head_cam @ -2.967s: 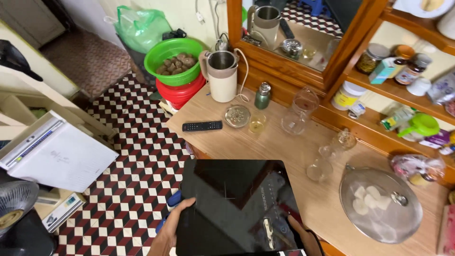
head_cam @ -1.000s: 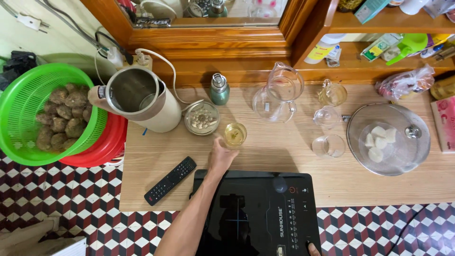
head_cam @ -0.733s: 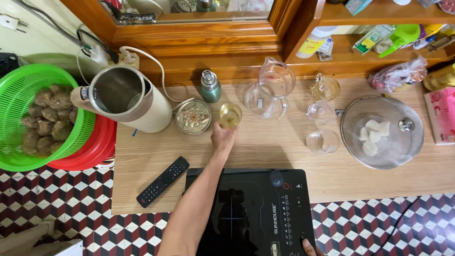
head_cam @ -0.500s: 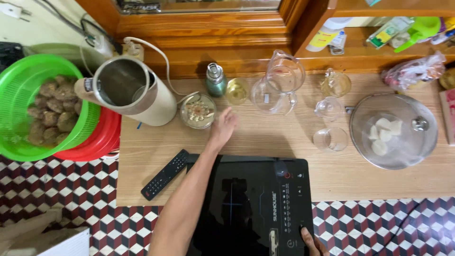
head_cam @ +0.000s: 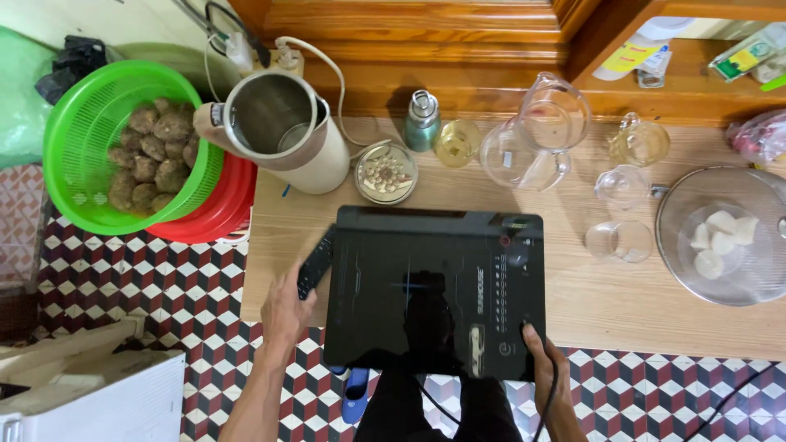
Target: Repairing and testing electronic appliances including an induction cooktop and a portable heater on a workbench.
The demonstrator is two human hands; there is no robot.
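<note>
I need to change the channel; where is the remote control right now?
In the head view, the black remote control lies on the wooden table, squeezed against the black cooktop's left edge, just above the left hand.

This is a home kitchen. A wooden counter (head_cam: 589, 303) carries a black flat induction cooktop (head_cam: 434, 290), a cream electric kettle (head_cam: 282, 135), a clear glass pitcher (head_cam: 536, 139) and drinking glasses. Beside it, a green plastic colander (head_cam: 90, 123) holds brown root vegetables above a patterned tile floor (head_cam: 123, 286).
</note>
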